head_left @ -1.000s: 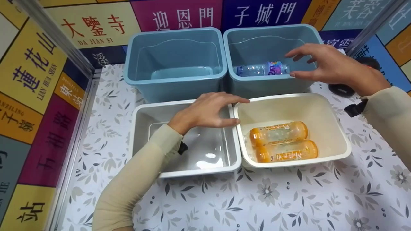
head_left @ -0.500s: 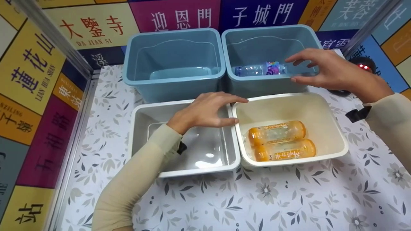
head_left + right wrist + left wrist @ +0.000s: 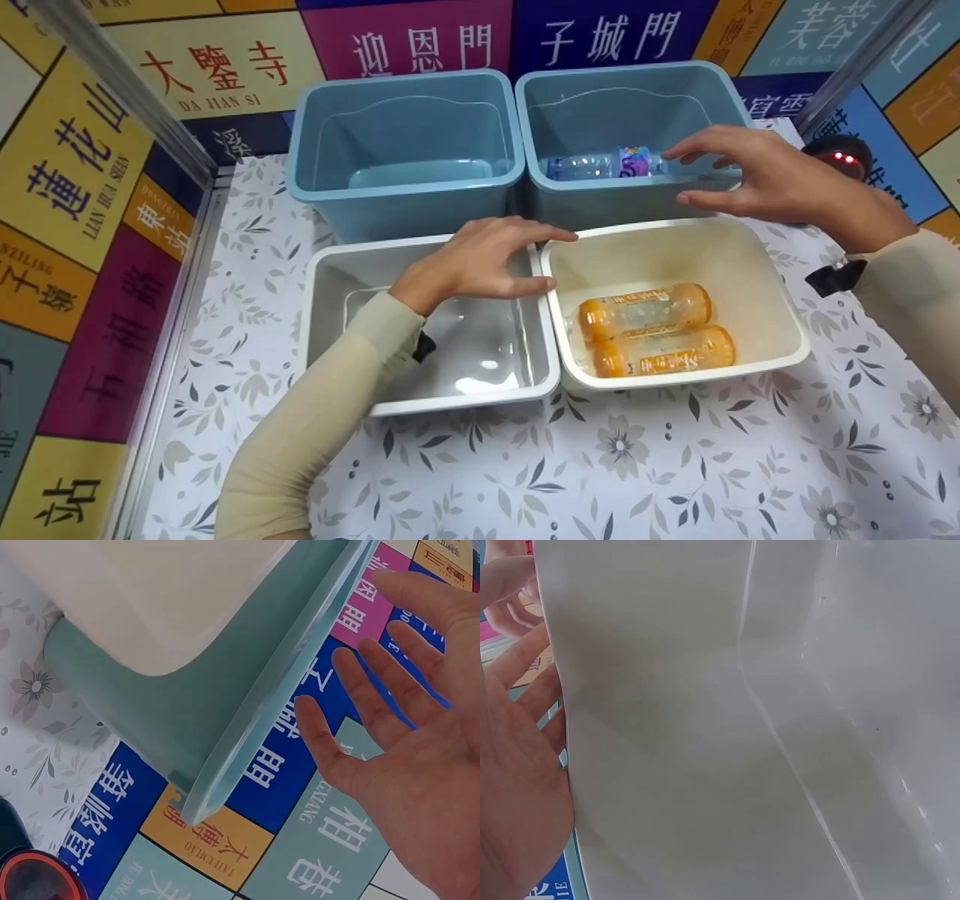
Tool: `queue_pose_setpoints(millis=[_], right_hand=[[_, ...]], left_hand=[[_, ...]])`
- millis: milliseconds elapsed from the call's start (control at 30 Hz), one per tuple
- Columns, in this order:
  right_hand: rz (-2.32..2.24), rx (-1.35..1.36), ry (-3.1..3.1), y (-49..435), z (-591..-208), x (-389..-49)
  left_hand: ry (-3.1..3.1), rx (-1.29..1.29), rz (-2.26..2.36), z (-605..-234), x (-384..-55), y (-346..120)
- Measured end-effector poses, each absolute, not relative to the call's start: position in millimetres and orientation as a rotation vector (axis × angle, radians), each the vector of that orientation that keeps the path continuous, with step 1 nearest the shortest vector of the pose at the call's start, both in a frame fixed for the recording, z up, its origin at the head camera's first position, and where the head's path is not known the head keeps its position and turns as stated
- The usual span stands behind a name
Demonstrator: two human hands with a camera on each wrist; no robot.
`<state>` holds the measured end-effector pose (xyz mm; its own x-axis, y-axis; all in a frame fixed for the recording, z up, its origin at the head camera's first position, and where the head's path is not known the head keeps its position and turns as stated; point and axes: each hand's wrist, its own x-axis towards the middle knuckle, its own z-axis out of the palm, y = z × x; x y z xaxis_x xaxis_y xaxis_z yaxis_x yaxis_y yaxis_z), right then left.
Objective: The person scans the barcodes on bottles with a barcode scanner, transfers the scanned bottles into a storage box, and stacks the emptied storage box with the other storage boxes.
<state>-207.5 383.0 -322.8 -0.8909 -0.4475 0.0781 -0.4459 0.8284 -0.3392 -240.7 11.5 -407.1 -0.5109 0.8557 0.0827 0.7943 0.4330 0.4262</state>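
My left hand (image 3: pixel 480 259) hovers over the right side of a grey bin (image 3: pixel 465 403). Its fingers are extended and hold nothing; the fingertips are by the rim where the grey bin meets a cream bin (image 3: pixel 682 379). Inside the cream bin lie two orange-labelled bottles, an upper one (image 3: pixel 645 311) and a lower one (image 3: pixel 666 354). With spread, loosely bent fingers, my right hand (image 3: pixel 772 176) is above the right edge of the right blue bin (image 3: pixel 630 202), holding nothing. A clear plastic bottle (image 3: pixel 585 166) with a purple label lies in that bin, left of the fingers.
A left blue bin (image 3: pixel 405 210) stands behind the grey one. Right of the bins sits a dark device (image 3: pixel 840 156) with red lights. Printed panels (image 3: pixel 420 41) line the back and sides, with metal framing (image 3: pixel 169 131). A floral cloth (image 3: pixel 622 465) covers the table.
My right hand has dropped slightly, and its fingertips look nearer the purple-labelled bottle. The left hand stays at the same spot. The view has shifted a little.
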Motion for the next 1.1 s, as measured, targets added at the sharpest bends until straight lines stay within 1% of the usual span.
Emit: queue_pose_setpoints(millis=[600, 1100], right_hand=[[-0.553, -0.849, 3.012, 376, -331, -196], [-0.637, -1.084, 2.95, 368, -339, -190]], left_hand=[[2.539, 1.49, 0.633, -408, -240, 11], [2.539, 1.456, 0.643, -409, -240, 11]])
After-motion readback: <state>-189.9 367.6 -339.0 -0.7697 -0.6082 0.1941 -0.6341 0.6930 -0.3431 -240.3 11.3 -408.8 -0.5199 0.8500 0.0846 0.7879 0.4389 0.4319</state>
